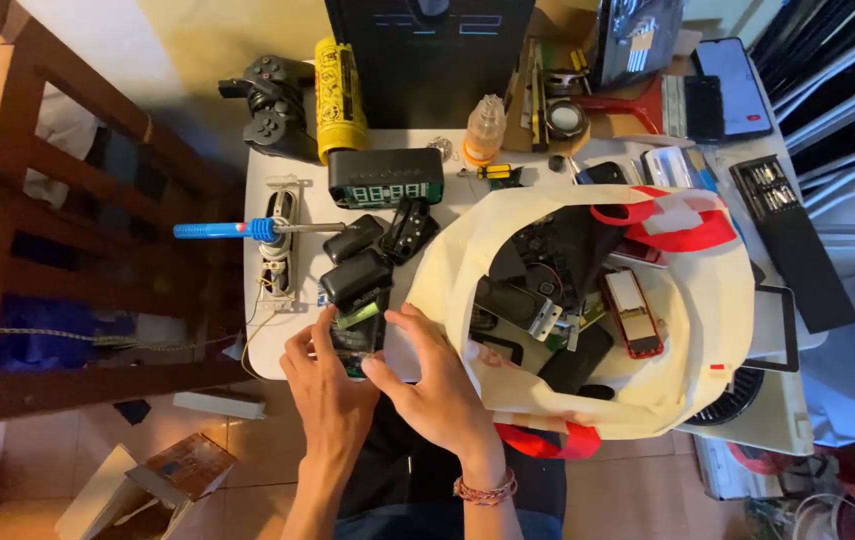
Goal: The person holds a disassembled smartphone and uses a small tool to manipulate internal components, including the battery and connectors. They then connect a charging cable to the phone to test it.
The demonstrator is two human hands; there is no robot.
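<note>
Both grips were closed on one small dark handset [357,335] at the near edge of the white bench [267,360]: our left hand [322,375] cupped it from below and to the side, and our right hand [427,385] pinched its near end with thumb and fingertips. Its back looked open, a green strip showing inside, though the fingers hid much of it. Judging from how things lay, we were partway through: a few black, boxy units [355,258] sat out in a cluster just beyond the handset, while the cream cloth bag [707,300] with red handles, just beside our right hand, was still well filled with phones and loose parts, a red-framed one [632,312] among them.

As for materials, the bag was soft, slumped fabric, its mouth gaping wide. The phones were hard, rounded plastic slabs, mostly matt black. A soldering iron [222,229] with a glossy blue handle and bare metal shaft lay across the bench's left edge, over a long oval speaker [280,245]. Behind stood a black digital clock [385,177], a yellow cylindrical can [339,95], a small clear bottle [485,130] with an orange cap, and a black game controller [269,100]. A flat black case of screwdriver bits [787,235] lay well apart at the right
</note>
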